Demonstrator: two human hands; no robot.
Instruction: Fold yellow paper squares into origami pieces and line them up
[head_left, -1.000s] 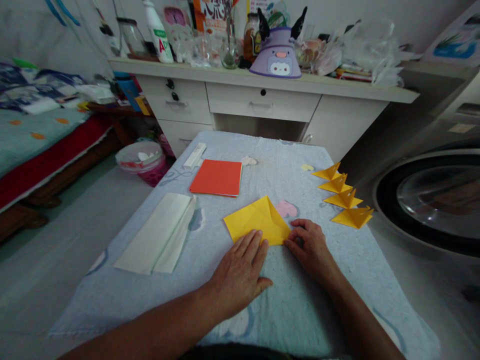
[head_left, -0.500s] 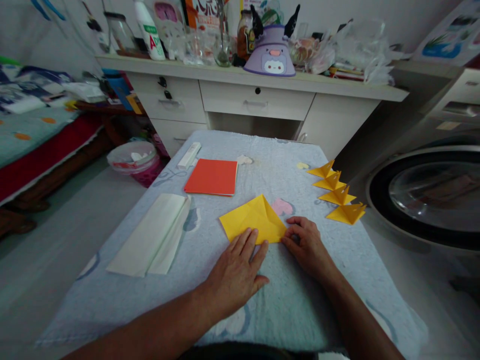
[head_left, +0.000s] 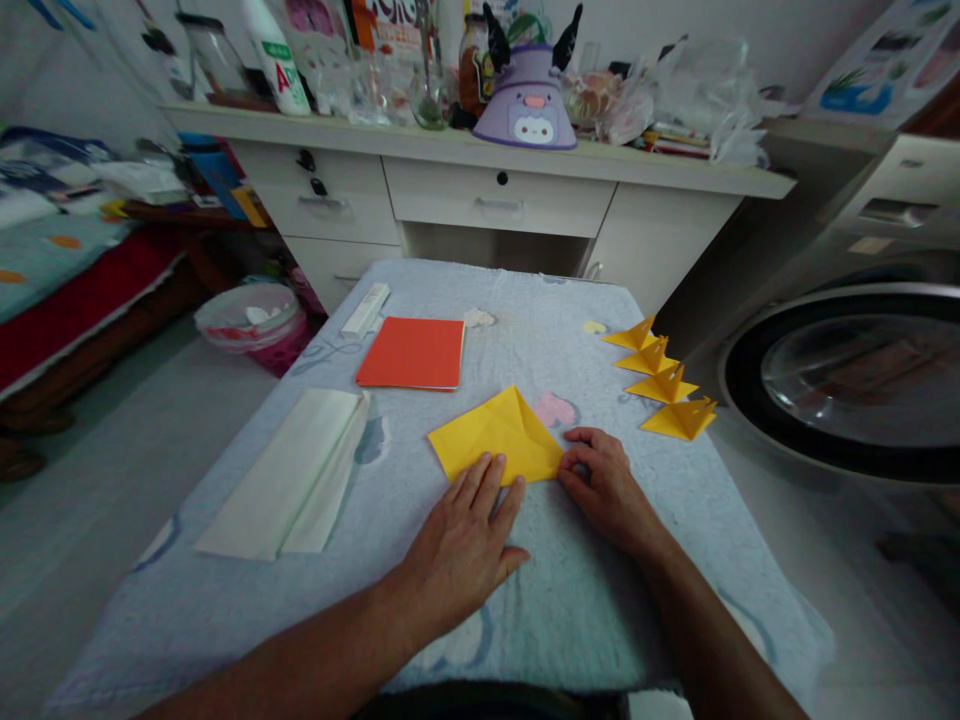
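Observation:
A partly folded sheet of yellow origami paper (head_left: 491, 430) lies on the cloth-covered table in front of me. My left hand (head_left: 465, 535) rests flat along its near edge, fingers stretched out and thumb apart. At the paper's right corner, my right hand (head_left: 600, 485) pinches the tip between thumb and index finger. Several folded yellow paper figures (head_left: 664, 380) with pointed tips stand in a row near the table's right edge. Beyond the yellow sheet, to the left, sits a stack of red-orange paper squares (head_left: 412, 353).
White folded paper (head_left: 281, 475) lies at the left of the table (head_left: 592, 630). A white narrow box (head_left: 365, 311) is near the far left corner. A waste bin (head_left: 255, 320) stands on the floor at left, a washing machine (head_left: 847, 380) at right, a drawer cabinet (head_left: 495, 195) behind.
The view has shifted slightly, so everything appears a little further left. Both hands keep their places on the yellow paper, with no clear change in its folds.

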